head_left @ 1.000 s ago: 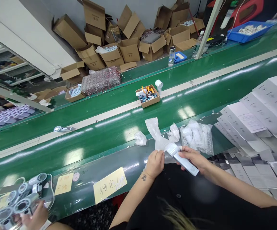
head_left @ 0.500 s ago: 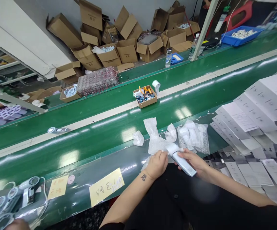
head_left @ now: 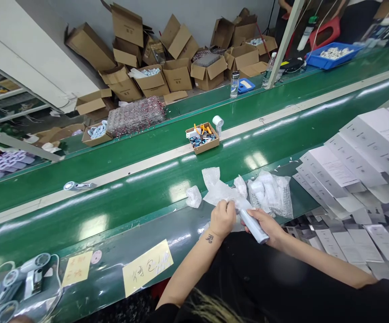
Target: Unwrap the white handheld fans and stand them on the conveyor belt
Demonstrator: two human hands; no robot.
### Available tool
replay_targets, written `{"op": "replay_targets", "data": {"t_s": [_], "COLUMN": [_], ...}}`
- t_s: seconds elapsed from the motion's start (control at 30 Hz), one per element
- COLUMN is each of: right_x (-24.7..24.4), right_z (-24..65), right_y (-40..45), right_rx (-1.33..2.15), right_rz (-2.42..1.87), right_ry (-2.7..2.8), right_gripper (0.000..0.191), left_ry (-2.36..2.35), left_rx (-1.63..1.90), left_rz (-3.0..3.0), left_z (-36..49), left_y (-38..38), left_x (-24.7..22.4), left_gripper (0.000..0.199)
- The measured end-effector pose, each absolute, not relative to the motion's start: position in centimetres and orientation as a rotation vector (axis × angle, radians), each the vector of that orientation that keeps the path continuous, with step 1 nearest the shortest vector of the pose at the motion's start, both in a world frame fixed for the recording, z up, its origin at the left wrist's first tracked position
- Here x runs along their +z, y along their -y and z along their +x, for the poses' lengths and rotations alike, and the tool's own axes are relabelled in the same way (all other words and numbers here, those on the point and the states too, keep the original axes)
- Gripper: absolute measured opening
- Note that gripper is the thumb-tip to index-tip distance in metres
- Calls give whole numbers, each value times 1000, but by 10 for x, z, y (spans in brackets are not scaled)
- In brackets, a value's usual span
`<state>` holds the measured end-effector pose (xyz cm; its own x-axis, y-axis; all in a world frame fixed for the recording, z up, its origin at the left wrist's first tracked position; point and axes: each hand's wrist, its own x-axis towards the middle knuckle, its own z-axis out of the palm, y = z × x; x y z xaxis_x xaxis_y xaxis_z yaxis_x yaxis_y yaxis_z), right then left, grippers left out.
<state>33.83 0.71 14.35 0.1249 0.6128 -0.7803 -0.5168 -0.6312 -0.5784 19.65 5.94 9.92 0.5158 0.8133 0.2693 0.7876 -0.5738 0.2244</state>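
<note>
My right hand (head_left: pixel 269 226) is wrapped round the pale blue handle of a device (head_left: pixel 254 226), which slants down to the right. Bubble wrap (head_left: pixel 222 192) covers the device's upper end. My left hand (head_left: pixel 223 218) is closed in a pinch on the wrap beside that end. A crumpled clear bag (head_left: pixel 193 197) lies to the left of the wrap, another small one (head_left: pixel 240 186) just behind it. On the right sit several white items in bubble bags (head_left: pixel 270 193).
White printed boxes (head_left: pixel 359 157) are stacked at the right. A small carton of tools (head_left: pixel 208 146) stands on the ledge beyond the green belt (head_left: pixel 147 184). Several pale blue devices (head_left: pixel 11 280) and a handwritten yellow note (head_left: pixel 147 268) lie at the lower left.
My left hand has moved slightly right and up, drawing bubble wrap over the device's head, which showed before. The handle has shifted a little left. At the lower left, another person's hand has mostly left view.
</note>
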Motion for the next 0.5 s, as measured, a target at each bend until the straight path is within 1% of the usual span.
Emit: {"op": "replay_targets", "data": {"t_s": [0.07, 0.13, 0.2, 0.37, 0.5], "right_x": [143, 142, 141, 142, 140], "right_z": [340, 341, 341, 345, 357], "right_y": [-9, -10, -9, -6, -8], "right_rx": [1595, 1550, 1572, 1818, 2098], "right_rz": [-1551, -1587, -1617, -1525, -1406], "right_ry": [106, 150, 174, 100, 30], "right_gripper": [19, 20, 20, 19, 24], "left_ry": [-1480, -1441, -1315, -1313, -922], "left_rx": [409, 324, 359, 570, 551], "left_rz": [2650, 2629, 2656, 2736, 2916], "left_z": [194, 194, 196, 200, 194], "left_y": [-57, -54, -51, -57, -57], "left_x": [95, 95, 100, 115, 122], "left_gripper": [14, 9, 9, 15, 25]}}
